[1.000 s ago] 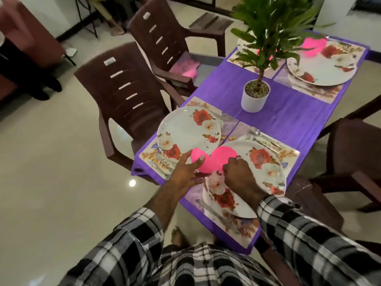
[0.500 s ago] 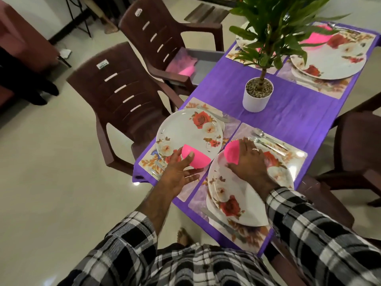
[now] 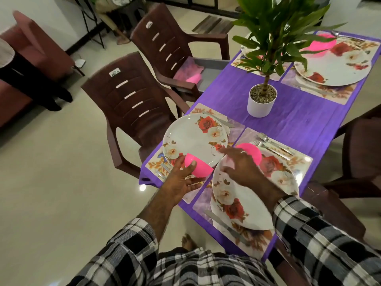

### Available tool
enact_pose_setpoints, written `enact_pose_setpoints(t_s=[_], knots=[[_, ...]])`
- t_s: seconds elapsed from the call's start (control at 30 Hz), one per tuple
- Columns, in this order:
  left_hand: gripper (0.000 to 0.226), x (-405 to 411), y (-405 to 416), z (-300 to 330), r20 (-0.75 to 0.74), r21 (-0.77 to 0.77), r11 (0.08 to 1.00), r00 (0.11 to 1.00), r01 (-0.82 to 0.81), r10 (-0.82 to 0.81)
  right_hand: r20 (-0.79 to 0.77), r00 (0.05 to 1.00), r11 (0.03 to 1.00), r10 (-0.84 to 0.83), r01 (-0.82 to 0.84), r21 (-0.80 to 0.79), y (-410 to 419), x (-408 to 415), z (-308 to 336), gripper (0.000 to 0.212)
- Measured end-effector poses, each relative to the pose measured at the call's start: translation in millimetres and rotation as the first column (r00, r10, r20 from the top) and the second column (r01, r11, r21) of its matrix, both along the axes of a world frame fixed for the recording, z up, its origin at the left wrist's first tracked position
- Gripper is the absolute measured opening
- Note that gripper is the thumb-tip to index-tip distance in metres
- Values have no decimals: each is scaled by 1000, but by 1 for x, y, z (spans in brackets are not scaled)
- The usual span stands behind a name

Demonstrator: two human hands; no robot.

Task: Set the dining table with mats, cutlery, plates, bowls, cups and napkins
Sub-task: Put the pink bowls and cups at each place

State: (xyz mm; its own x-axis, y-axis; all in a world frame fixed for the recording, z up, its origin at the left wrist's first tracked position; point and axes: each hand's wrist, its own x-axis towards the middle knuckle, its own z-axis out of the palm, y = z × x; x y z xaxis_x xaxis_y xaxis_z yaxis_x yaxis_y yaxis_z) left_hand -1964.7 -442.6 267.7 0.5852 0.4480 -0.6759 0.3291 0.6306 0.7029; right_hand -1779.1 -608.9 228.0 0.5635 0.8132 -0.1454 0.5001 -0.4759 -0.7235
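The left hand (image 3: 181, 178) is nearest, in a checked sleeve. Its thumb and fingers hold a pink bowl (image 3: 199, 167) from below, over the near edge of the left plate (image 3: 193, 139). The right hand (image 3: 241, 168) reaches across the right plate (image 3: 253, 193) with its fingers spread and loose, holding nothing. A second pink bowl (image 3: 250, 151) sits on that plate, just past the fingers.

Half a second ago the right hand lay on this second bowl. Now it has let go and pulled back, and the left hand has brought its bowl a bit closer to the left plate.

Each plate lies on a flowery mat (image 3: 296, 159). A spoon and fork (image 3: 270, 144) lie on the right mat, beside the plate. A knife (image 3: 224, 226) lies on the near side. All of it rests on a purple table (image 3: 299, 118). Further off stands a plant in a white pot (image 3: 260, 104). Behind it are two more plates (image 3: 334, 67), one with a pink bowl. Two brown chairs (image 3: 132, 100) stand on the left, and the far one holds a grey tray (image 3: 210, 73) with pink things in it.
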Motion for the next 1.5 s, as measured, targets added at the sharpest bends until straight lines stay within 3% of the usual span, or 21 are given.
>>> enact_pose_setpoints(t_s=[0.1,0.23,0.4,0.53,0.63,0.83,0.93,1.03,1.1,1.27,1.5], knots=[[79,-6,3,11,-6,10,1000,1000,-7,7,-135,981,970,139,-108,216,21,-35,16,40],[69,-15,16,25,-12,44,997,998,56,-56,-200,977,956,71,-10,294,45,-56,25,29],[47,-22,57,9,-93,92,988,989,125,-117,-139,990,987,-37,57,147,77,-56,19,25],[70,-22,99,-17,-91,44,991,988,129,-124,50,990,984,-133,137,-110,97,-52,7,29],[64,-19,133,-25,-70,26,985,983,172,-170,184,980,932,-74,133,-336,108,-58,6,40],[51,-14,190,-29,-42,-40,975,975,219,-220,310,949,838,53,126,-530,123,-78,6,36],[51,-9,212,-29,-29,-54,972,972,231,-233,286,956,788,60,130,-602,132,-84,4,45],[51,-4,228,-27,-7,-51,964,965,262,-263,431,902,824,15,233,-516,136,-85,-6,81],[45,-4,234,-24,-4,-49,957,958,287,-288,436,900,819,-18,264,-509,144,-84,-8,100],[25,-12,248,-22,-19,-48,949,949,313,-314,317,948,787,-25,215,-579,163,-82,-10,108],[45,-22,247,-29,-58,-51,966,965,255,-257,277,961,823,2,156,-546,169,-90,1,116]])
